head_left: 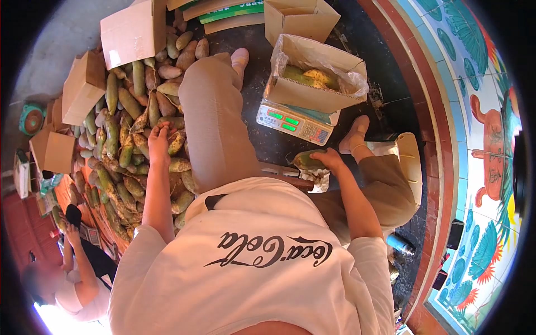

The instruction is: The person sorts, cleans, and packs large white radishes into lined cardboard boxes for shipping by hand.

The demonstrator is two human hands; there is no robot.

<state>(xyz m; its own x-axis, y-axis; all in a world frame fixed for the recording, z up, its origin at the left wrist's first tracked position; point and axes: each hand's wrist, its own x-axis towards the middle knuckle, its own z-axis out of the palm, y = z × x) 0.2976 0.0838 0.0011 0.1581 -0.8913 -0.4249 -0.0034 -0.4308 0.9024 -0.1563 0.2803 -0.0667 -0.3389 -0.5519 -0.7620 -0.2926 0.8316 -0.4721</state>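
Observation:
My right hand (329, 160) is closed around a long green radish (308, 159), just in front of the scale. Below that radish hangs a crumpled whitish cloth or paper (319, 180). My left hand (159, 146) is over the edge of a big heap of radishes (128, 106), its fingers bunched together; what they pinch, if anything, I cannot make out. Green and brownish-pink radishes, many smeared with soil, make up the heap beside my left leg. A digital scale (294, 124) with green lit displays carries an open carton (321, 95) lined with clear plastic, holding several green-yellow radishes.
Cardboard boxes (129, 36) stand around the heap, and another open carton (300, 21) is behind the scale. A painted tile wall (474, 145) with a red-brown ledge curves along the right. At lower left another person (84, 290) raises a hand near a radish.

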